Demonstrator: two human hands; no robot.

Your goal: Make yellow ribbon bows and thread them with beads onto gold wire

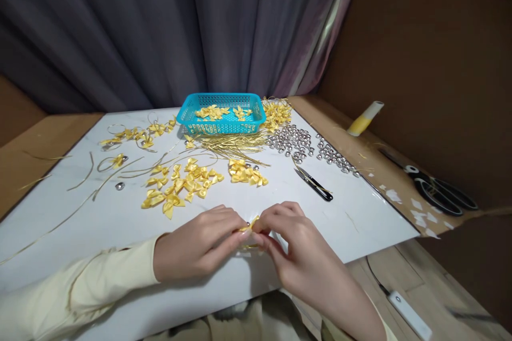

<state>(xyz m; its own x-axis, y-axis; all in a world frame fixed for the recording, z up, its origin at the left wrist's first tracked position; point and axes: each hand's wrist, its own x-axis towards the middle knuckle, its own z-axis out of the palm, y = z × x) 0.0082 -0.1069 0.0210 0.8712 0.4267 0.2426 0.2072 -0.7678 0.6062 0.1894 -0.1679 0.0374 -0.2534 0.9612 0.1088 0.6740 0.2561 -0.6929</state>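
Note:
Near the front of the white board, my left hand [206, 240] and my right hand [294, 237] meet, both pinching a small yellow ribbon bow [253, 222]. A bit of silver shows at the bow, and a gold cord [250, 246] hangs just below the fingertips. The fingers hide most of the bow. Beyond my left hand lies a loose pile of yellow bows [184, 184]; a smaller cluster of bows [245, 173] sits straight ahead of my fingers. Black-handled thread snips [314, 184] rest beyond my right hand.
A blue basket [221, 129] with yellow bows stands at the back, gold cords [232, 145] in front of it. Silver beads [290, 139] spread to its right. Large scissors [440, 192], paper scraps [418, 216] and a yellow-and-white tube [366, 118] are at the right. Corded bows [146, 133] lie back left.

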